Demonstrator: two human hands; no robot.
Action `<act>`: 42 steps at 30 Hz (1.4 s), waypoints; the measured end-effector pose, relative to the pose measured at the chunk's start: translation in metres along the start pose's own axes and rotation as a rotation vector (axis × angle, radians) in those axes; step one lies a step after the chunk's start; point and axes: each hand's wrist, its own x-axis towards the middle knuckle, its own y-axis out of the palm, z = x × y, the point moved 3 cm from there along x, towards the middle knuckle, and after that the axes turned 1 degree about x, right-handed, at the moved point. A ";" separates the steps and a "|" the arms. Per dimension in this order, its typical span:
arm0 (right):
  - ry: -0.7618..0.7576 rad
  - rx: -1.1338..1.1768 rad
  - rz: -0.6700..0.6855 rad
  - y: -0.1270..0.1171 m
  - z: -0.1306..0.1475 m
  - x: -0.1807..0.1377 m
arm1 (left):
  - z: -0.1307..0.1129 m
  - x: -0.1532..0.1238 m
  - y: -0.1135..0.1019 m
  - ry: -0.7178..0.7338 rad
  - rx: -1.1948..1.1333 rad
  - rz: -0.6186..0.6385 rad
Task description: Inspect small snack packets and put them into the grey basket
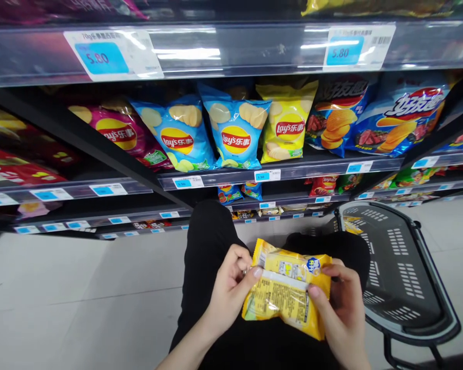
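Head view: you hold a yellow bag, printed back facing up, over your lap and just left of the basket. Your left hand pinches the bag's left edge, thumb on top and fingers curled behind. Your right hand grips its right edge, thumb pressed on the print. Both hands are clamped on the bag, with its width between them. The basket is dark plastic with slotted walls and stands on the pale floor. Beyond the basket and to its left runs a shelf of chips: two blue bags, a pink bag further left. Higher up, price tags read 5.80.
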 end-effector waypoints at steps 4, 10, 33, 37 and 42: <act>-0.045 -0.012 0.103 -0.010 -0.001 -0.003 | 0.005 0.005 -0.003 -0.124 -0.187 0.124; 0.007 -0.041 0.040 -0.024 -0.003 -0.005 | 0.009 0.011 -0.009 -0.253 -0.133 0.263; -0.340 -0.529 0.297 -0.029 0.009 0.021 | -0.009 0.016 -0.020 0.258 0.498 0.090; -0.400 -0.488 0.400 -0.031 0.008 0.016 | -0.007 0.016 -0.026 0.197 0.438 0.154; -0.204 -0.294 0.354 -0.036 -0.006 0.011 | -0.003 0.022 -0.031 0.252 0.317 0.148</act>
